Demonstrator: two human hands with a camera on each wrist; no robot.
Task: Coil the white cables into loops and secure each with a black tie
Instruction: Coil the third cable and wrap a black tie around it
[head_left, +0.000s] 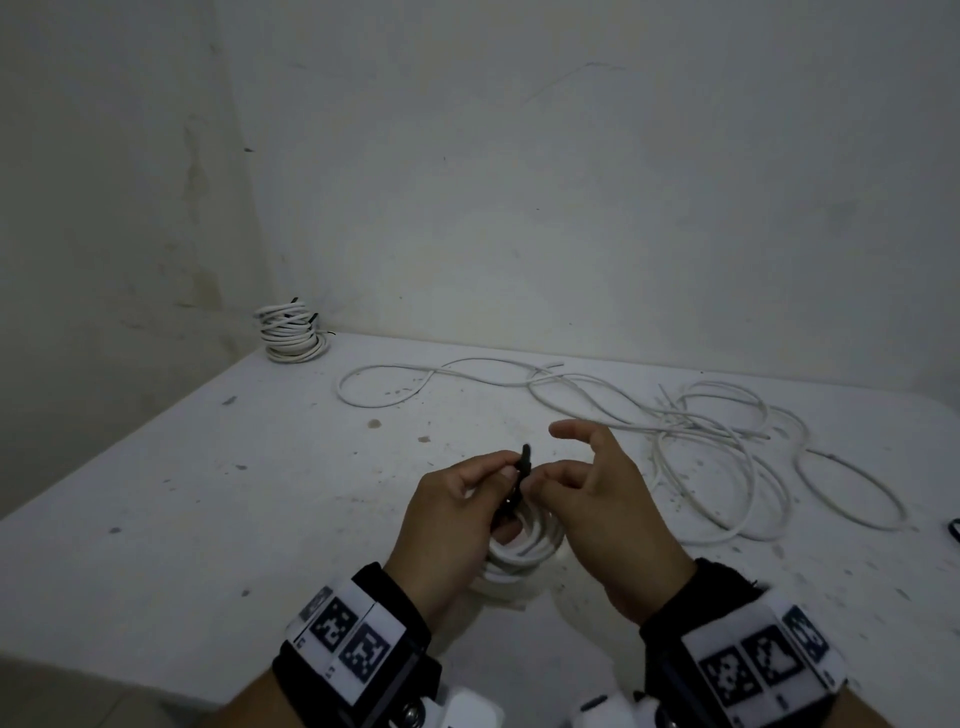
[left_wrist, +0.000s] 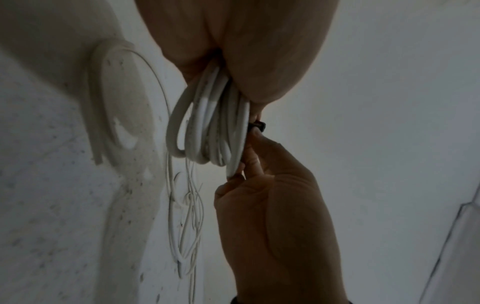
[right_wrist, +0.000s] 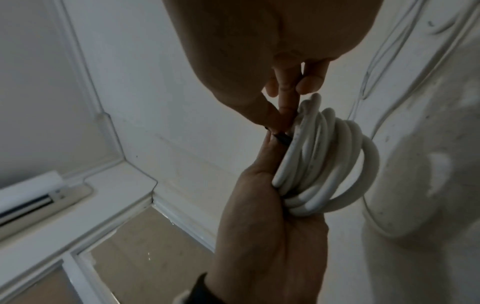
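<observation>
Coiled white cable gripped upright in left hand, black tie end pointing up

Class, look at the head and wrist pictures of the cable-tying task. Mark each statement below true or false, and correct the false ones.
1. The left hand holds the coiled white cable above the speckled white table. True.
2. The thin black tie lies flat on the table, untouched. False: fingers of both hands pinch it at the coil.
3. The stack of tied white coils stands at the table's far left corner. True.
4. No uncoiled cable remains. False: loose white cables sprawl across the table's right side.
5. The right hand rests flat on the table. False: it is raised at the coil, fingertips on the tie.
</observation>
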